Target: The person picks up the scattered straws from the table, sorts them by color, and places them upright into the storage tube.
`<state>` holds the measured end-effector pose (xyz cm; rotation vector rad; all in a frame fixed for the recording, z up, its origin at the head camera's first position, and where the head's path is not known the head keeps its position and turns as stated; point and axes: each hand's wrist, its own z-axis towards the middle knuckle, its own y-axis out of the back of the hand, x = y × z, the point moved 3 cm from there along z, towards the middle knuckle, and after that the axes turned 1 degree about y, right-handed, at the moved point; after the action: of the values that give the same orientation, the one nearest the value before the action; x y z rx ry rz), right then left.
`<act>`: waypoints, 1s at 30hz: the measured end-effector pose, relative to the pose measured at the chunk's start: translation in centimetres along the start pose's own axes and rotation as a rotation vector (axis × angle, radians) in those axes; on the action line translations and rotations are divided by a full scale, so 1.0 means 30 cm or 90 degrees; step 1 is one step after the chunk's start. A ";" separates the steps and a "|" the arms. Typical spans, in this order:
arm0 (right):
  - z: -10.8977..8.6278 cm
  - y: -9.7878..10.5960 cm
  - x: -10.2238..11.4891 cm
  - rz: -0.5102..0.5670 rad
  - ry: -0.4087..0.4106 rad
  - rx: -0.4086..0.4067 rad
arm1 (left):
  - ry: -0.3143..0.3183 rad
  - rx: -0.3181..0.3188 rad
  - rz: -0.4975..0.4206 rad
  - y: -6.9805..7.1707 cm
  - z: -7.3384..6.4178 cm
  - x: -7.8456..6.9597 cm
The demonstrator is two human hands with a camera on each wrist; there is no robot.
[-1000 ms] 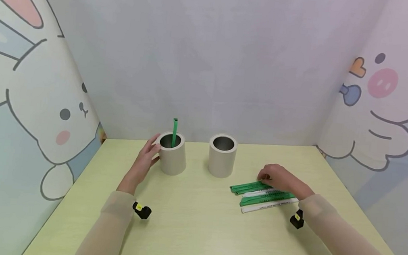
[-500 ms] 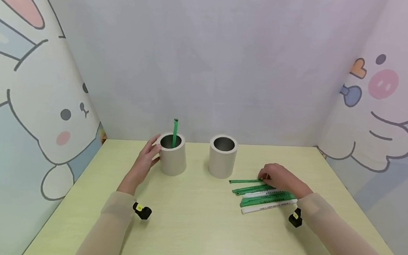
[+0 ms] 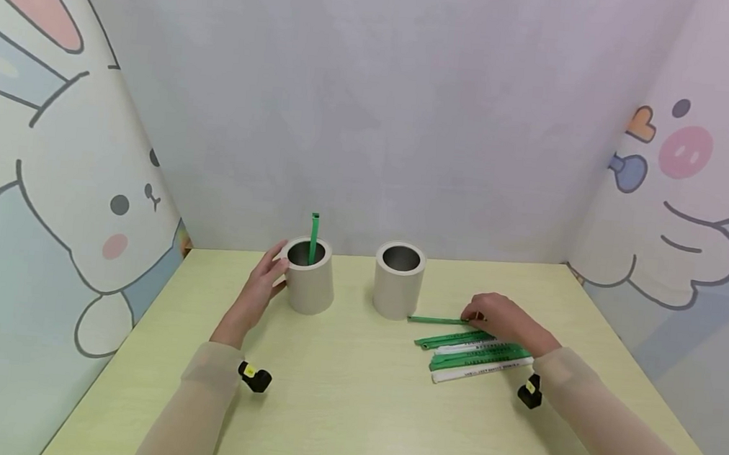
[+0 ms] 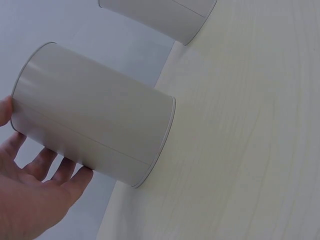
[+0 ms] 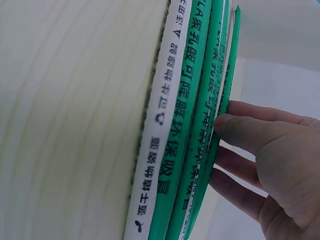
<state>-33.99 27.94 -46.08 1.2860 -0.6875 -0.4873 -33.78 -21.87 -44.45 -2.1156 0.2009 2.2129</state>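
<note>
My left hand (image 3: 256, 293) holds the side of the left white cylindrical cup (image 3: 310, 288), thumb near the rim and fingertips along the wall. That cup (image 4: 95, 115) stands upright on the table, and a green wrapped straw (image 3: 314, 229) sticks up out of it. At the right, my right hand (image 3: 501, 319) pinches a single green wrapped straw (image 3: 436, 320) between thumb and fingers. Just in front of it lies a pile of green wrapped straws (image 3: 482, 356) and white wrapped straws (image 3: 480, 371). Printed characters show on the wrappers in the right wrist view.
A second white cup (image 3: 396, 292) with a dark inside stands between the left cup and the straws. Pale wood-look table (image 3: 348, 414) runs back to a plain curtain (image 3: 374, 113). Cartoon-printed panels close in both sides.
The pinched green straw has come away from the pile, its left end swinging away from the other straws. My left hand and both cups keep their places.
</note>
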 end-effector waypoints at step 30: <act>0.224 0.143 0.306 0.554 -0.130 -0.281 | 0.007 -0.009 0.005 0.001 -0.002 0.004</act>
<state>-32.38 17.98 -39.27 0.4415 -1.1503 -0.0351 -33.71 -21.93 -44.57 -2.1379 0.1951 2.2142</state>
